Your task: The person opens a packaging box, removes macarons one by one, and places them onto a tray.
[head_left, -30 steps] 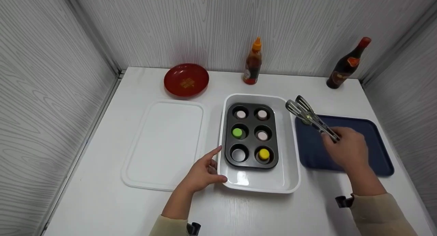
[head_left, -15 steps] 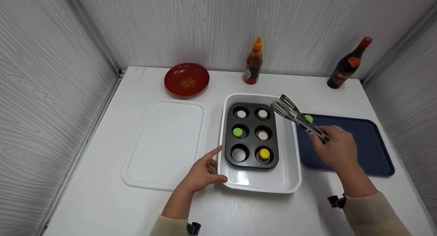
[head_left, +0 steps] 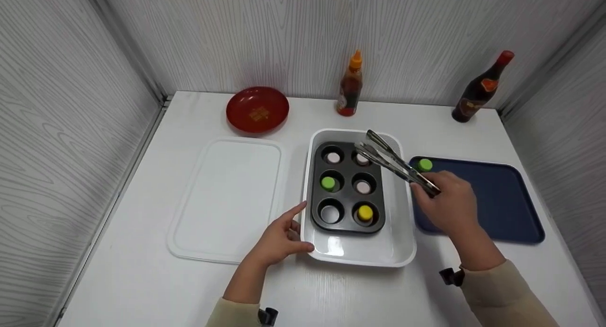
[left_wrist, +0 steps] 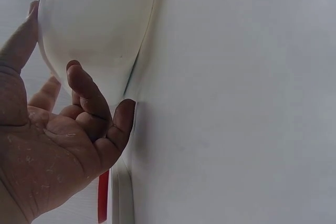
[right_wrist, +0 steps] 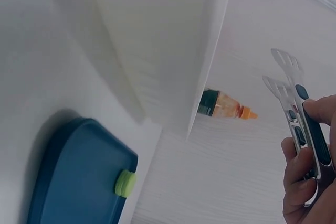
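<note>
The head view shows the right hand (head_left: 447,201) clamping its fingers on metal tongs (head_left: 416,177) over a white tub (head_left: 360,250), long axis slanting, tips pointing far-left above the muffin tin (head_left: 348,194). The left hand (head_left: 278,239), thumb and forefinger spread apart, touches the tub. Pink pieces (head_left: 333,158), a green piece (head_left: 327,183) and a yellow piece (head_left: 365,213) sit in the tin, another on the blue tray (head_left: 502,199), green.

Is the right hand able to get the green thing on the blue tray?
Probably yes. The right hand is close and nothing covers the green thing, though the held tongs point away, over the muffin pan.
</note>
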Motion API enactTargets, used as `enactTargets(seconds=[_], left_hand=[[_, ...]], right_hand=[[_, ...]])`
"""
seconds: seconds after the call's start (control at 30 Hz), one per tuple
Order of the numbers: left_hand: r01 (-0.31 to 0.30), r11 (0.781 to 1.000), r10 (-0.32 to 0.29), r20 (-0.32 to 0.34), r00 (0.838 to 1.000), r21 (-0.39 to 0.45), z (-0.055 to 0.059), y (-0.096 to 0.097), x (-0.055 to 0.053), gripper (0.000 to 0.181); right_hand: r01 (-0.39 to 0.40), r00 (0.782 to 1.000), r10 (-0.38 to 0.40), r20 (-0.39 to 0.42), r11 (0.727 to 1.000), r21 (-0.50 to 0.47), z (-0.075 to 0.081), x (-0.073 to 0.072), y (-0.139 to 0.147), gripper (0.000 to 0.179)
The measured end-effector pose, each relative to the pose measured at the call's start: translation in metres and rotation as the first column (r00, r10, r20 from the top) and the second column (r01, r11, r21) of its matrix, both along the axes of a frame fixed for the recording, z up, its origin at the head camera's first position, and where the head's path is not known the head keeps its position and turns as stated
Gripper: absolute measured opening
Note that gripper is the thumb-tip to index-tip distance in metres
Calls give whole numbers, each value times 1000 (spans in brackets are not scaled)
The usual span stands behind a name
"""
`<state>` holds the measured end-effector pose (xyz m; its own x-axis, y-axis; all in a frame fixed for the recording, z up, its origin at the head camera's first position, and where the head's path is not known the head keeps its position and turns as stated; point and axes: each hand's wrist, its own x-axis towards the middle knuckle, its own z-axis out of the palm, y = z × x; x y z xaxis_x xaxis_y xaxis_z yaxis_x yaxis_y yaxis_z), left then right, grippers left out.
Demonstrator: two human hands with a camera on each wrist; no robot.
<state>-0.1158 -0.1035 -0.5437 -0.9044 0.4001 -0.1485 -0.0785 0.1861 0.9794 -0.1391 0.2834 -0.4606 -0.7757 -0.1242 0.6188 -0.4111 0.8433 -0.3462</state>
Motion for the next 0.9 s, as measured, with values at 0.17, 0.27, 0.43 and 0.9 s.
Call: enactTargets(seconds=[0.17,0.27,0.43,0.9], left_hand=[[4,1000,-4,0,1000,-2,0,0,0,104],[11,1000,-11,-2,1000,7,-1,0,0,104],[8,1000,-8,-8,1000,8,-1,-1,0,104],[0,1000,0,-15,1000,1,0,-1,1,103]], right_hand=[[-13,1000,13,8,1000,10,1,-4,-12,23],[-16,1000,16,23,1000,12,1,-4,-18,24],[-18,997,16,70,1000,20,1,-5,-27,24],[-32,966,15,257,998,63,-7,-7,-45,20]])
